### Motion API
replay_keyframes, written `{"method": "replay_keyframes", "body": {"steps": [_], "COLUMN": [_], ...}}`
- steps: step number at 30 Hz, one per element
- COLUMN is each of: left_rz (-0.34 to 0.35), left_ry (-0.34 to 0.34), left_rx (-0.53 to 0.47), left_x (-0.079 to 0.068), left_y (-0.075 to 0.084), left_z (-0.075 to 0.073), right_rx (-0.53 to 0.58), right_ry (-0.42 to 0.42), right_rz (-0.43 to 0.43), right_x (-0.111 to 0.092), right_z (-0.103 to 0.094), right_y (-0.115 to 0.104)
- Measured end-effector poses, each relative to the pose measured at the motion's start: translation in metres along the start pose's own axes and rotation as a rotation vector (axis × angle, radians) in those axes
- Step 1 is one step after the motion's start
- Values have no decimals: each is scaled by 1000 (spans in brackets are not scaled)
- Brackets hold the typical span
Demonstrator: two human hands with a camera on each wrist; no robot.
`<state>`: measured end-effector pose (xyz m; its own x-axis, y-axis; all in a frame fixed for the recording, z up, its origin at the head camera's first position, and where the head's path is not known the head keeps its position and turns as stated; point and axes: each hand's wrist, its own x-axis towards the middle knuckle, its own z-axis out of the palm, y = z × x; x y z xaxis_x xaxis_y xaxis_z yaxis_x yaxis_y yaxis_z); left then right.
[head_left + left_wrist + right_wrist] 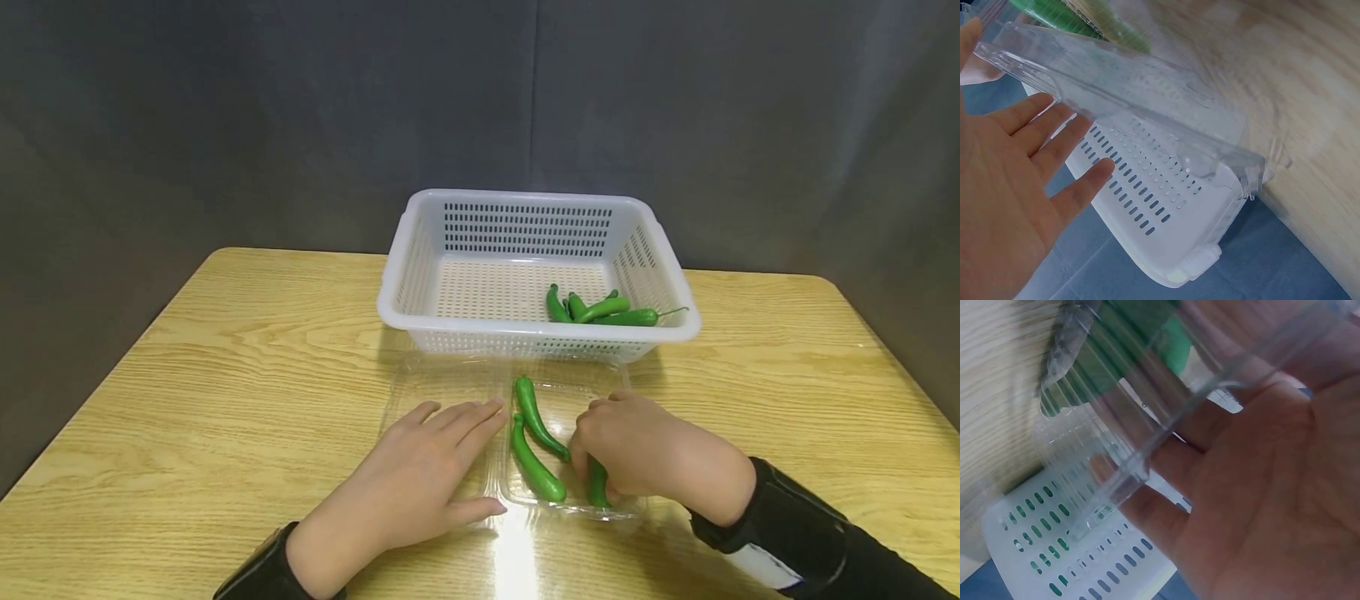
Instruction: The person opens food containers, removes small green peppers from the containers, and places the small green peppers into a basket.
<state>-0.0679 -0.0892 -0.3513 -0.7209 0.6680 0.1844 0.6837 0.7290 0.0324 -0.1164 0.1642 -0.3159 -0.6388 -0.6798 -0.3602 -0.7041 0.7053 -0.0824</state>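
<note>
A clear plastic clamshell box [564, 402] lies spread open on the table, with two green chili peppers [537, 472] in its right half. My right hand [637, 442] reaches into that half and pinches another green chili pepper [597, 485], its fingers partly hiding it. Seen from the right wrist, the fingers [1166, 456] are behind the box's clear wall. Over the left half and by the middle fold lies my left hand [431, 471], fingers straight, holding nothing. In the left wrist view its fingertips [1082, 128] are at the edge of the clear plastic.
Just behind the box stands a white perforated basket [517, 323], with several green chili peppers [609, 310] in its front right corner. The wooden table [225, 375] extends to both sides. A dark curtain [300, 125] hangs behind.
</note>
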Motion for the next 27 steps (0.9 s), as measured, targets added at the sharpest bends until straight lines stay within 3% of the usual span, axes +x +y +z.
{"method": "replay_keyframes", "body": {"steps": [27], "left_rz": [-2], "left_ry": [2], "left_rx": [-11], "left_x": [-1], "left_y": [0], "left_z": [0], "right_rx": [-36], "right_ry": [142], "right_rz": [-168], "right_x": [-6], "right_z": [5], "right_y": [4]}}
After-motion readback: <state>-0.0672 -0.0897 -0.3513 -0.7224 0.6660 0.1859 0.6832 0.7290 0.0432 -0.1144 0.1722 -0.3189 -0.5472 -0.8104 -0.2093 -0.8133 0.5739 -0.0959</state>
